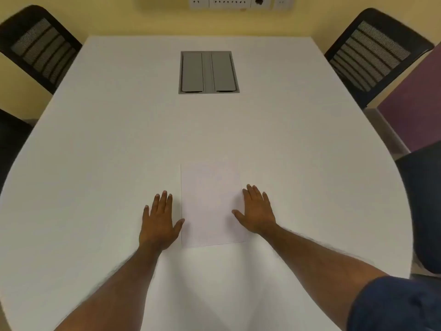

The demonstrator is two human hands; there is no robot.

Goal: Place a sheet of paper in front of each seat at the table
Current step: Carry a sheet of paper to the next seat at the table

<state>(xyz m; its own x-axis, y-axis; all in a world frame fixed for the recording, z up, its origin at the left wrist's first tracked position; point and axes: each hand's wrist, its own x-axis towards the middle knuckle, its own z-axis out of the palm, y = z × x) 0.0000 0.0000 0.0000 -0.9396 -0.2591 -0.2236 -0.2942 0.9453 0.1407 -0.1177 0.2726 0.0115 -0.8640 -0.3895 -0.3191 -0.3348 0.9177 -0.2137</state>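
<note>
A white sheet of paper (211, 204) lies flat on the white table (119, 139), near the front middle. My left hand (158, 223) rests flat on the table just left of the sheet, fingers spread, thumb touching the sheet's left edge. My right hand (256, 212) lies flat at the sheet's right edge, fingers apart, partly over the paper. Neither hand grips anything. Whether the sheet is single or a stack I cannot tell.
A grey cable hatch (208, 72) is set into the table's far middle. Black mesh chairs stand at the far left (40, 47) and far right (374, 53). Dark chair parts show at the left edge (12, 142) and right edge (422, 199). Wall sockets (238, 1) sit behind.
</note>
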